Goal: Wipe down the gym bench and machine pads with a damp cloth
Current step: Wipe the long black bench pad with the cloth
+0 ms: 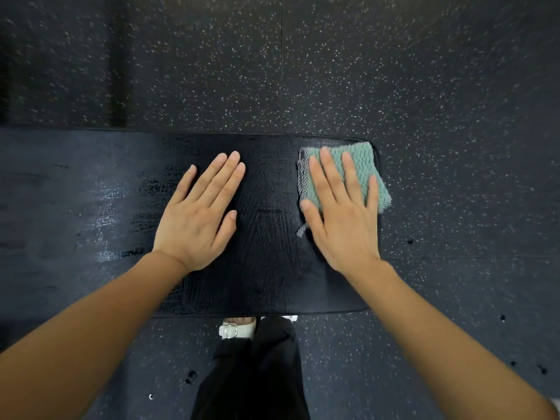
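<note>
Two hands flat on black padded desk [266,268]. Right hand [342,213]: grip spread wide, palm and fingers pressing folded green cloth [360,165] down at desk's right end, near far corner; nothing pinched. Left hand [197,213]: fingers straight and together, palm resting on bare pad left of cloth, well apart. Pad surface around cloth glistens with wet streaks.

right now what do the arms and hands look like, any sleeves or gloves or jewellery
Both forearms are bare up to the frame edge: no sleeves show. The left hand and right hand wear no gloves, rings, watch or bracelets. Nails are short and unpainted. No markings are visible.
</note>
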`<state>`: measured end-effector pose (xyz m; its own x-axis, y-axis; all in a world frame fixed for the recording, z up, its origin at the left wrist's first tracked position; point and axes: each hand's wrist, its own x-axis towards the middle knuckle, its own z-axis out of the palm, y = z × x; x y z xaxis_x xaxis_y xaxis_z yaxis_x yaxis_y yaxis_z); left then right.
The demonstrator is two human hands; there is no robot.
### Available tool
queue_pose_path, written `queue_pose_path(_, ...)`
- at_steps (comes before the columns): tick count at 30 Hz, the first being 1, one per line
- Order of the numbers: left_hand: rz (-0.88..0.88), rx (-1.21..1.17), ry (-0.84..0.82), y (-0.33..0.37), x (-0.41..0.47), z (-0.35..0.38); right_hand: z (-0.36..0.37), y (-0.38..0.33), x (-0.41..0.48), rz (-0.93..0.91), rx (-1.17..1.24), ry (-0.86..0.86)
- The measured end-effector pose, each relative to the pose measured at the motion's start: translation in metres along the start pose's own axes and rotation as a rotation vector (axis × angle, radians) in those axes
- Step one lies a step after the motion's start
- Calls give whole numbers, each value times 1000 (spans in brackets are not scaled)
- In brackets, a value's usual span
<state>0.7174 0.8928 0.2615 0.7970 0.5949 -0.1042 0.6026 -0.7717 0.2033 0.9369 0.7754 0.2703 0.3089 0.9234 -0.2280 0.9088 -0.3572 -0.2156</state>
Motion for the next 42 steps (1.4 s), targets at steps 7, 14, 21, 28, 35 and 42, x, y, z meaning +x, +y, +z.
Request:
queue_pose_path(7, 9, 15, 10, -1, 1, 2, 3, -11, -21, 48, 13, 20)
queue_pose_path(14, 21, -7, 26, 0, -2, 2, 18, -21, -105, 45, -1, -38)
queue_pose_path(21, 25, 6, 27, 0, -1, 1, 26, -30, -134, 86, 9, -72)
queue_pose_path(28, 32, -3, 22, -2, 0, 2, 19, -25, -84, 114, 42, -43)
queue_pose_path(35, 38, -3, 33, -2, -1, 3, 17, -30, -48, 191, 41, 15)
queue_pose_path(42, 41, -16, 58, -2, 0, 3, 32, -49, -102, 203, 44, 32)
